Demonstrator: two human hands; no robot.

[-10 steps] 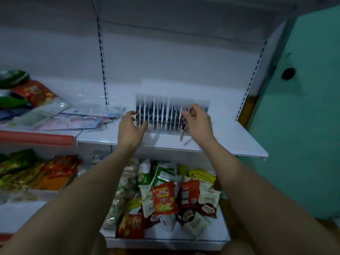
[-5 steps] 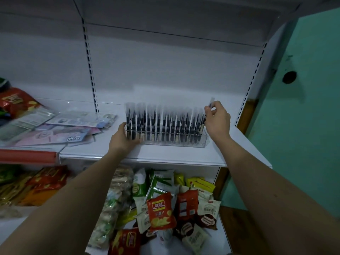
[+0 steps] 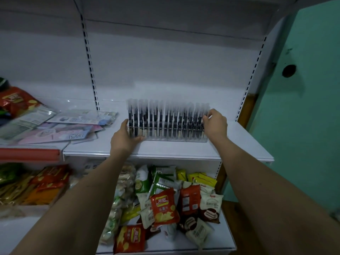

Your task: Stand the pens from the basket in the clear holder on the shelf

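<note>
Clear holder (image 3: 176, 138) stands on the white shelf (image 3: 184, 150), toward the back of the middle bay, long side facing me. It is packed with pens (image 3: 166, 119), dark barrels and frosted caps, all upright in close rows; I cannot count them through the blur. Left hand (image 3: 125, 138) is at the holder's left end: thumb lies along the lower front edge, fingers run up the end wall, so the hand cups that corner. I read this as a light grip on the holder, fingers only partly curled. Right hand (image 3: 215, 124) is at the holder's right end, higher up, at the level of the pen barrels. Its fingertips (image 3: 205, 119) are bunched together and touch the outermost pens; I cannot tell whether they pinch a single pen or just press against the row. Both forearms reach in from the bottom of the view. No basket is in view. To the left on the same level, flat packets (image 3: 58, 127) lie overlapped in a loose pile, apart from the holder, and a red snack bag (image 3: 17, 103) sits at the far left edge. On the lower shelf, directly under the holder, lies a heap of snack bags (image 3: 165, 205), red, green, yellow and white. A green wall (image 3: 303, 107) stands to the right of the shelving.
</note>
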